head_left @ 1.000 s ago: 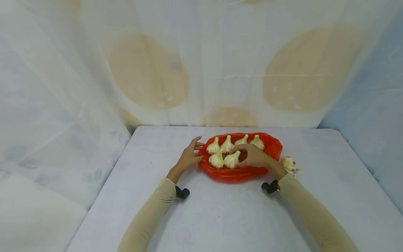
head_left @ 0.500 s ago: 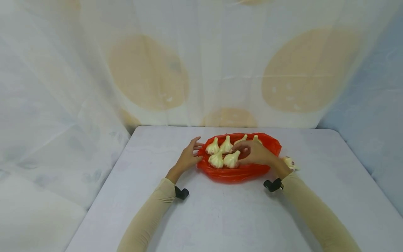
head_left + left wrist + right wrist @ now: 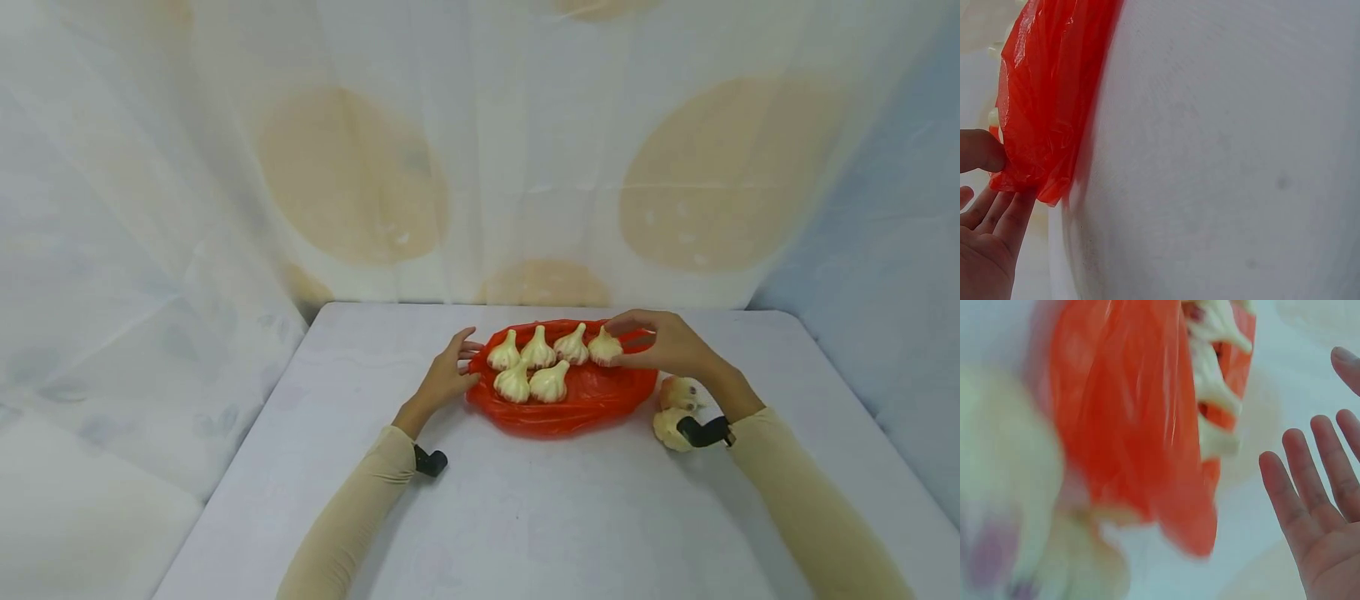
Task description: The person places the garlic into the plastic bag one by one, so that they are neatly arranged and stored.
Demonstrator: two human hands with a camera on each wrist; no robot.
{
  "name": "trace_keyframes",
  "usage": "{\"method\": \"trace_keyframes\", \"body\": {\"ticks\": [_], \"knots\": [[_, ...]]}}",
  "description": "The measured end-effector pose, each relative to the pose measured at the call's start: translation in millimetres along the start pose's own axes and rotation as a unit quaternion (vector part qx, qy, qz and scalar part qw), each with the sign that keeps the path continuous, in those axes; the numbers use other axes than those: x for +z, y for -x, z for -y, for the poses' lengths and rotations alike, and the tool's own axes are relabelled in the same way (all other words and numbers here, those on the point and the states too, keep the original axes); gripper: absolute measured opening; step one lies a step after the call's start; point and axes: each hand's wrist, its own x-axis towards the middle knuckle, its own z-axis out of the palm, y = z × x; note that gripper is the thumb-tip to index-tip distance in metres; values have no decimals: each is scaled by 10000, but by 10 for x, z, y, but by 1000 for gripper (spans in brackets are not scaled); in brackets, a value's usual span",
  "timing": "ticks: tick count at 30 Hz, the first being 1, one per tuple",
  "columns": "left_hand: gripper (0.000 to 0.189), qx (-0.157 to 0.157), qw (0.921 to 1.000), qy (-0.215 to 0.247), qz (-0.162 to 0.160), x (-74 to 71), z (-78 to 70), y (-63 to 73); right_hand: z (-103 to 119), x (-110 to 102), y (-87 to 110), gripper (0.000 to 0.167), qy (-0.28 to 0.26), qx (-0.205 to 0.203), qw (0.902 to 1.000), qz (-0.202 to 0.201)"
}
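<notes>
A red plastic bag point(image 3: 551, 423) lies with its mouth spread wide on the white table. Inside, several garlic bulbs point(image 3: 550, 382) stand stem up in two rows. My left hand point(image 3: 447, 372) grips the bag's left end; in the left wrist view its thumb point(image 3: 982, 150) is on one side of the plastic point(image 3: 1047, 106) and the fingers are on the other. Over the bag's right end is my right hand point(image 3: 675, 342), its fingers spread and nothing held, overlapping the rightmost bulb in the head view. The right wrist view shows those fingers point(image 3: 1297, 462) straight and apart from the bag.
Right of the bag lie two loose garlic bulbs, one point(image 3: 678, 393) behind the other point(image 3: 670, 429), partly covered by the right wrist's camera point(image 3: 705, 432). A patterned curtain point(image 3: 525, 167) hangs behind the table's back edge.
My right hand has left the front-right garlic bulb and moved right, to the bag's right end. More of the back-row bulbs and loose bulbs shows. The left hand keeps its hold.
</notes>
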Motion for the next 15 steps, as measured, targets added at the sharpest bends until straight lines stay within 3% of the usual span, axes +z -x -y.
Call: {"method": "trace_keyframes", "body": {"ticks": [8, 15], "knots": [[80, -24, 10000, 20, 23, -6, 19, -6, -269, -276, 321, 53, 311, 232, 9987, -330], [80, -47, 10000, -28, 10, -12, 41, -11, -523, -295, 600, 57, 448, 667, 9959, -409]]}}
